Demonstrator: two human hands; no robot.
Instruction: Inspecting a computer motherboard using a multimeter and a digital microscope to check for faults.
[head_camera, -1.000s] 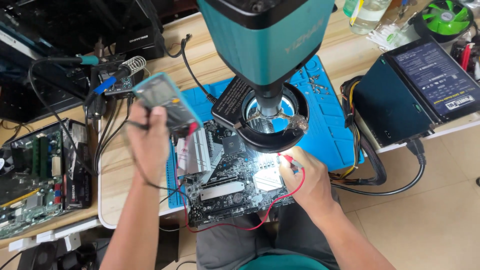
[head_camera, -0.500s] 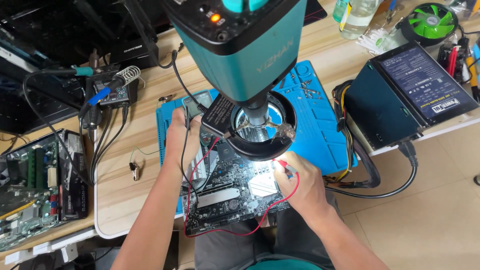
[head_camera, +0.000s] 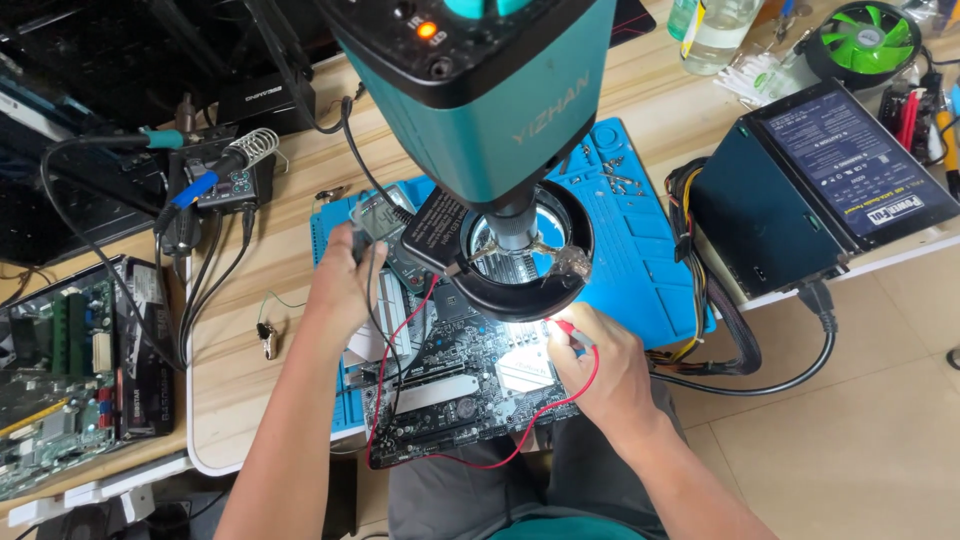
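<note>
Red probe (head_camera: 562, 327) sits pinched in the right hand (head_camera: 600, 365) over the motherboard (head_camera: 450, 385), which overhangs the desk's (head_camera: 250, 385) near edge. Left hand (head_camera: 345, 285) curls around a multimeter (head_camera: 385, 225) on the blue mat (head_camera: 640, 250).

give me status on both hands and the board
Left hand holding black probe by the meter. Right hand pinching red probe on the motherboard. Microscope head hides part of the board.

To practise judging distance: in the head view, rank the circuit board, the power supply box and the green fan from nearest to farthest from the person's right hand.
1. Circuit board, directly beneath the right hand.
2. Power supply box, on the right.
3. Green fan, top right corner.
</note>
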